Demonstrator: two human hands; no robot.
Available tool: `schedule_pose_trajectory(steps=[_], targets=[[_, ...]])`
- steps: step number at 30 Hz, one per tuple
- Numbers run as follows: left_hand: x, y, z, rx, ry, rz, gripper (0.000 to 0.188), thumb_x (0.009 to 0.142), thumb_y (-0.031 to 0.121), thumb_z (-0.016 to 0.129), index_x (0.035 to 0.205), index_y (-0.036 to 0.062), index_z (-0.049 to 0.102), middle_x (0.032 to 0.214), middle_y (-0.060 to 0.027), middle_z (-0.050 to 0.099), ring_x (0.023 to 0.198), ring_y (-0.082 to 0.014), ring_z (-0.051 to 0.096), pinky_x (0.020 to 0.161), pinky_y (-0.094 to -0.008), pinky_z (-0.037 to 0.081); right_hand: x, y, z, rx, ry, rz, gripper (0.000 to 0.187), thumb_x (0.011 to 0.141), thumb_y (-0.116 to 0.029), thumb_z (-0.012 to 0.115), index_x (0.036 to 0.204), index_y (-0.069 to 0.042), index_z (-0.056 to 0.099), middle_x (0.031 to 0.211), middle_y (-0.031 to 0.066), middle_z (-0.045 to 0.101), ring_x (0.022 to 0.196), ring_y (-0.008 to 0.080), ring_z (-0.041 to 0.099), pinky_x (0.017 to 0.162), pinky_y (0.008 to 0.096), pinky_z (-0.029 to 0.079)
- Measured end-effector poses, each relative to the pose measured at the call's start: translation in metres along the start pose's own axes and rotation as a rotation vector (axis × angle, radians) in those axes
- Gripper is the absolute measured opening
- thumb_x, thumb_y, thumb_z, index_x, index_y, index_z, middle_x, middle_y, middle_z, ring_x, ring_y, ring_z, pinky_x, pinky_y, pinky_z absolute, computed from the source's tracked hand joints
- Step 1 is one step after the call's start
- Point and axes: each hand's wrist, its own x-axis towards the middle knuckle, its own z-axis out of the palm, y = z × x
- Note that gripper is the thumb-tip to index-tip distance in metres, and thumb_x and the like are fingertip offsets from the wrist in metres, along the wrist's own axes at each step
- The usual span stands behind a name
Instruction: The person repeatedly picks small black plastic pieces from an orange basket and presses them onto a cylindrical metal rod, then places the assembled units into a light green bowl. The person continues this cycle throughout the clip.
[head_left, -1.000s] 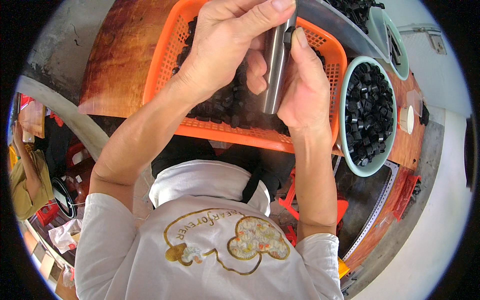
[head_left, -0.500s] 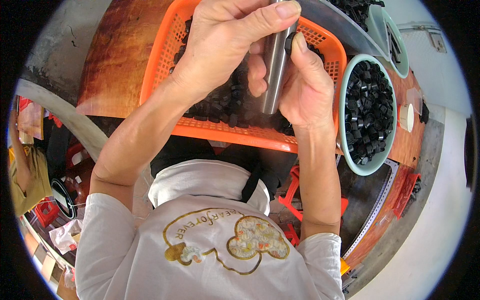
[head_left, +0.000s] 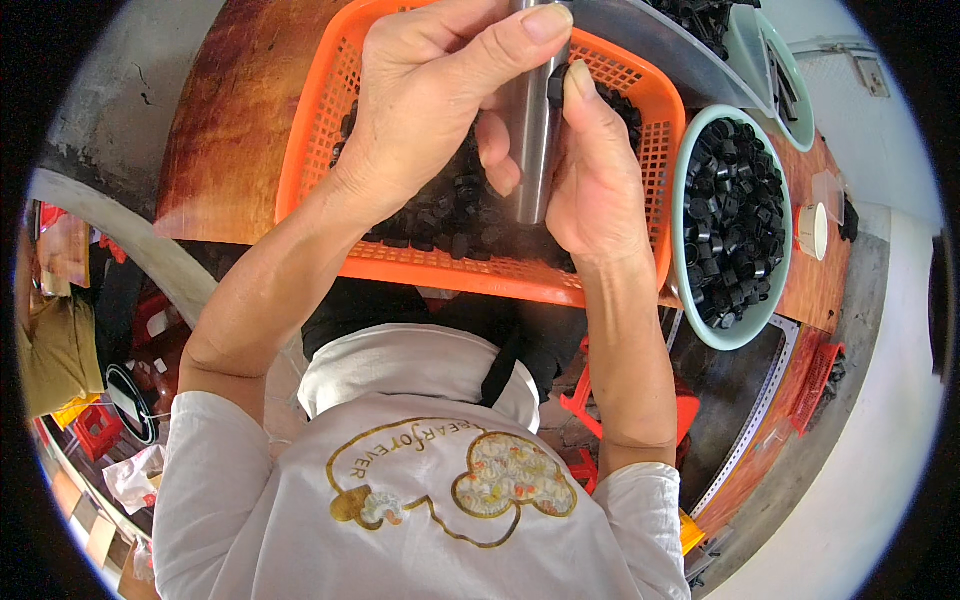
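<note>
A smooth metal tube (head_left: pixel 537 150) stands nearly upright over the orange basket (head_left: pixel 460 278). My left hand (head_left: pixel 425 100) is closed round its upper part, thumb across the front and fingertips showing lower on the left side. Against the tube's right side sits a small black plastic piece (head_left: pixel 557 86), with the thumb of my right hand (head_left: pixel 600 190) pressed on it. The other right fingers are mostly hidden behind the tube. Many loose black pieces (head_left: pixel 440 215) like it lie in the basket beneath both hands.
Right of the basket, a pale green basin (head_left: pixel 683 240) is full of black ring-like pieces. Behind it stand a clear bin (head_left: pixel 660 45) and another green basin (head_left: pixel 800 110). A paper cup (head_left: pixel 812 231) stands at the right; a red stool (head_left: pixel 690 410) is below the table.
Both hands and the tube have shifted slightly to the left. The black piece stays against the tube's right side under my right thumb.
</note>
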Motion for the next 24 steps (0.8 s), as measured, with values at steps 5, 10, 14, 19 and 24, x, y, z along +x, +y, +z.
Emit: schedule_pose_trajectory(steps=[5,10,14,19,24], targets=[[0.002,-0.007,-0.003,-0.053,0.004,0.005,0.027,0.101,0.026,0.060,0.099,0.0004,0.065,0.071,-0.0064,0.065,0.044,-0.0138,0.059,0.037,-0.0229,0.045,0.001,0.002,0.000,0.014,0.000,-0.034,0.055,0.103,-0.050,0.043,0.110,0.001,0.062,0.073,0.0075,0.061,0.060,0.0148,0.056,0.053,0.0263,0.044],[0.012,-0.018,-0.009,-0.020,-0.142,0.092,0.035,0.103,0.036,0.054,0.103,0.0027,0.064,0.071,-0.0060,0.063,0.045,-0.0141,0.058,0.036,-0.0252,0.046,-0.001,0.002,0.000,-0.049,0.064,-0.089,0.050,0.101,-0.046,0.051,0.107,0.002,0.063,0.074,0.0070,0.062,0.061,0.0140,0.055,0.055,0.0252,0.043],[0.010,-0.021,-0.009,0.217,-0.173,0.055,0.055,0.099,0.053,0.051,0.111,0.0005,0.066,0.085,-0.0044,0.068,0.062,-0.0070,0.059,0.051,-0.0203,0.044,-0.002,0.005,0.002,-0.091,0.084,-0.134,0.044,0.099,-0.042,0.057,0.103,0.001,0.063,0.075,0.0059,0.061,0.064,0.0125,0.056,0.058,0.0243,0.044],[0.003,-0.017,-0.005,0.345,-0.224,0.096,0.054,0.089,0.050,0.072,0.104,0.0003,0.060,0.086,-0.0052,0.064,0.074,-0.0104,0.062,0.057,-0.0232,0.049,-0.005,0.012,0.002,-0.110,0.126,-0.190,0.046,0.101,-0.046,0.056,0.091,-0.001,0.065,0.074,0.0019,0.060,0.062,0.0079,0.055,0.055,0.0220,0.043],[-0.001,-0.017,-0.003,0.278,-0.169,0.070,0.041,0.089,0.034,0.075,0.105,-0.0006,0.060,0.089,-0.0053,0.065,0.082,-0.0106,0.061,0.071,-0.0266,0.051,-0.008,0.017,-0.003,-0.170,0.032,-0.222,0.046,0.101,-0.048,0.055,0.093,-0.003,0.063,0.076,0.0008,0.059,0.065,0.0079,0.054,0.056,0.0229,0.044]])
